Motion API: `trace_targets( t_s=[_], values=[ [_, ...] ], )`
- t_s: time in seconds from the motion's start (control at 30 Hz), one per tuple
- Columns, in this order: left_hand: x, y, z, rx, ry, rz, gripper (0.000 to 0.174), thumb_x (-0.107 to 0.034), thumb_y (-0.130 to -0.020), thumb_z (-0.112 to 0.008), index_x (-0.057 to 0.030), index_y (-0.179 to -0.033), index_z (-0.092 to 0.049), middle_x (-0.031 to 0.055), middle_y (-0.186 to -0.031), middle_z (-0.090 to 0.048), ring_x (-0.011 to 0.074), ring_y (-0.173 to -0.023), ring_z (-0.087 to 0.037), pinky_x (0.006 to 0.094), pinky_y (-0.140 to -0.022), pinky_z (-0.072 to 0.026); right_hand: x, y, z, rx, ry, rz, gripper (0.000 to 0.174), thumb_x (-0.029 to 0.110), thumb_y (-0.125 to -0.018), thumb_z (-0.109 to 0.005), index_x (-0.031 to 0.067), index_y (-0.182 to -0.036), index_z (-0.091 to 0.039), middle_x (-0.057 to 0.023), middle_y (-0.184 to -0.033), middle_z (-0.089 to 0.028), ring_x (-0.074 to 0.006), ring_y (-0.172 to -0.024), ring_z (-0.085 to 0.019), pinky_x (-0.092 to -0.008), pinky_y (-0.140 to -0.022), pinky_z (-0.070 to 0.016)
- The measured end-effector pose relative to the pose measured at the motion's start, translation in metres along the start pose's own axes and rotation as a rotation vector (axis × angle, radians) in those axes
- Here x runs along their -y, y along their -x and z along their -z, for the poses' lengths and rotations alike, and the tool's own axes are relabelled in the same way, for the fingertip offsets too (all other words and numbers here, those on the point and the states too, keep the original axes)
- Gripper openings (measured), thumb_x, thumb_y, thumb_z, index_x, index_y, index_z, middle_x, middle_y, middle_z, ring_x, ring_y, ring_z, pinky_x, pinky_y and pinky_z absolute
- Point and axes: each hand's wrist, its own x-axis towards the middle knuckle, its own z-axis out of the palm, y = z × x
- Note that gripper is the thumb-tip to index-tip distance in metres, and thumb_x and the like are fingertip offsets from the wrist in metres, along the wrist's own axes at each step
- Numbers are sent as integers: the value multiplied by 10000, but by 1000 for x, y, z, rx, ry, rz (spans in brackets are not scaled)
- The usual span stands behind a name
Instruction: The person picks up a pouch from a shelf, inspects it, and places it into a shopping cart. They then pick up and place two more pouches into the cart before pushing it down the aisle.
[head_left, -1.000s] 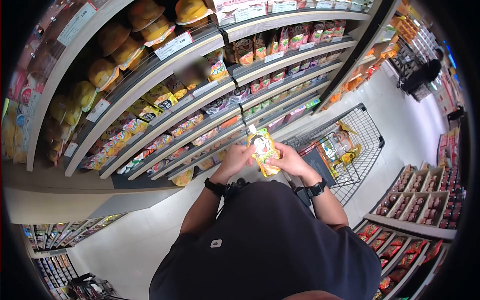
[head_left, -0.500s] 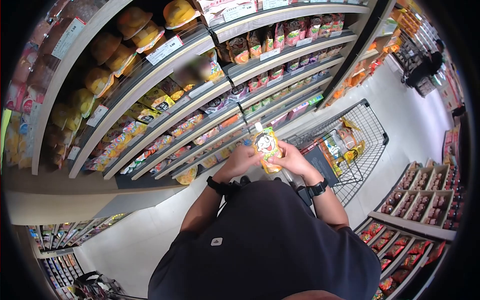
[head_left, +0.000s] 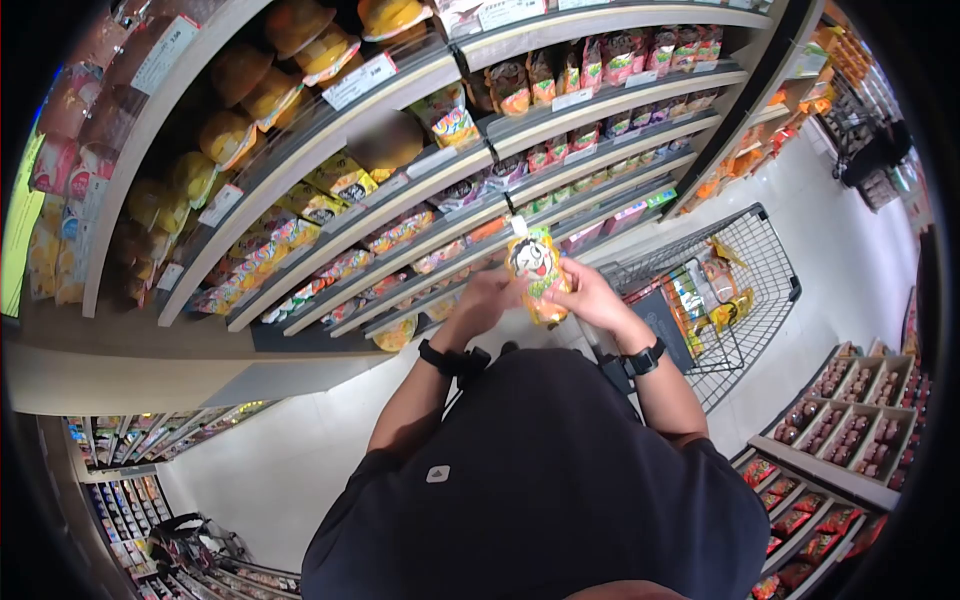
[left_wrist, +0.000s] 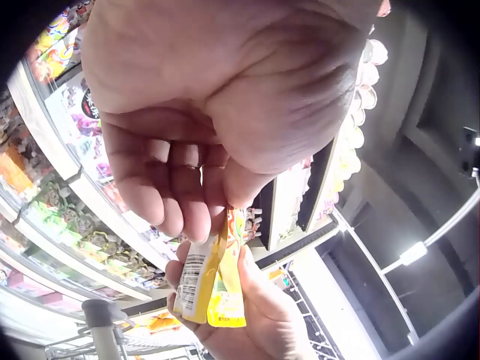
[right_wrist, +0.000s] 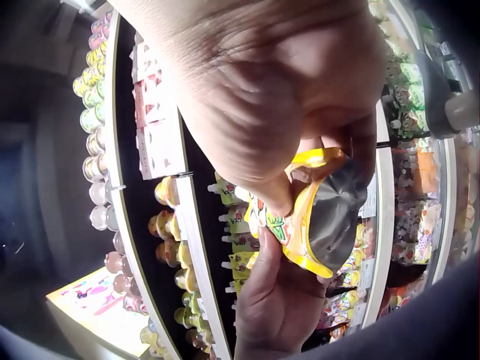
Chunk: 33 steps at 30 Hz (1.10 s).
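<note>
A yellow spouted jelly pouch [head_left: 538, 262] with a cartoon face on its front is held upright before the chest, white cap at the top. My left hand [head_left: 487, 303] pinches its left edge between thumb and fingers; the right hand [head_left: 592, 297] grips the right edge with the thumb on the front. Seen from the left wrist, the pouch [left_wrist: 201, 281] shows a barcode along its side, and the right hand [left_wrist: 270, 311] supports it below. From the right wrist, its shiny dark bottom [right_wrist: 337, 214] faces the camera, with the left hand [right_wrist: 281, 311] on its far side.
A shopping cart [head_left: 775, 270] holding several packaged snacks [head_left: 722, 305] stands to the right. Tiered shelves [head_left: 380, 215] of pouches and jelly cups rise in front. Another display rack [head_left: 840, 425] is at the lower right, and a person [head_left: 880, 155] is far up the aisle.
The pouch has risen slightly, and its front shows more fully. My left thumb has slid off the front toward the edge; the right hand keeps its grip. The surroundings have shifted rightward in the head view.
</note>
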Motion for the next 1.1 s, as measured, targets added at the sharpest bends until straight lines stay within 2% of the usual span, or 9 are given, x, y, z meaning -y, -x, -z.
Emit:
trace_targets(
  t_s=[0.03, 0.1, 0.2, 0.43, 0.5, 0.63, 0.87, 1.1],
  values=[
    [2, 0, 1, -30, -18, 8, 337, -300, -967, -587, 17, -893, -676, 33, -713, -629, 84, -658, -574, 255, -618, -485, 1, -2, 2, 12, 95, 5, 374, 60, -915, -636, -16, -1254, -496, -54, -1072, -644, -97, -970, -609, -262, -843, -512],
    [8, -1, 4, -21, 65, 20, 328, -303, -973, -577, -1, -897, -676, 15, -728, -628, 72, -667, -556, 242, -634, -479, 6, -6, 0, 58, -44, -30, 316, 87, -960, -571, -3, -1254, -497, -39, -1078, -643, -85, -953, -609, -259, -837, -504],
    [14, -3, 7, -37, 138, 63, 315, -298, -982, -563, -13, -908, -674, 1, -755, -630, 60, -685, -545, 226, -663, -469, 6, -9, -3, 50, -108, -21, 297, 108, -979, -544, -1, -1251, -499, -42, -1065, -649, -89, -945, -617, -259, -838, -504],
    [17, -8, 11, -42, 74, 62, 314, -293, -983, -559, -11, -900, -671, 1, -735, -619, 63, -671, -549, 226, -636, -470, -1, -15, -1, 48, -100, -7, 323, 123, -985, -538, -12, -1275, -490, -68, -1088, -657, -110, -959, -633, -267, -844, -514],
    [10, -8, 10, -99, 101, 36, 351, -298, -954, -595, 14, -806, -654, 21, -667, -611, 79, -626, -558, 249, -589, -460, 2, -12, -1, 29, -67, 23, 313, 127, -990, -530, -11, -1269, -495, -63, -1078, -660, -102, -947, -631, -260, -828, -513],
    [8, -12, 8, -64, 143, 53, 342, -296, -960, -593, -8, -783, -639, 17, -673, -606, 75, -639, -558, 243, -604, -458, 10, -6, 0, -3, -25, 19, 304, 122, -991, -526, -11, -1263, -498, -57, -1076, -659, -91, -972, -615, -248, -848, -495],
    [-1, -10, 10, -31, 182, 38, 289, -256, -972, -575, -2, -839, -616, 41, -727, -628, 89, -659, -576, 247, -651, -495, 8, -3, 1, -17, -91, 2, 295, 116, -992, -522, -19, -1254, -497, -71, -1100, -653, -99, -985, -615, -251, -857, -493],
    [5, -6, 13, -44, 156, 9, 280, -244, -972, -570, -8, -826, -609, 51, -739, -643, 93, -662, -589, 254, -632, -503, -3, -7, 5, 1, -111, 10, 313, 100, -981, -538, -18, -1266, -486, -75, -1101, -657, -106, -986, -619, -253, -858, -498]
  ],
)
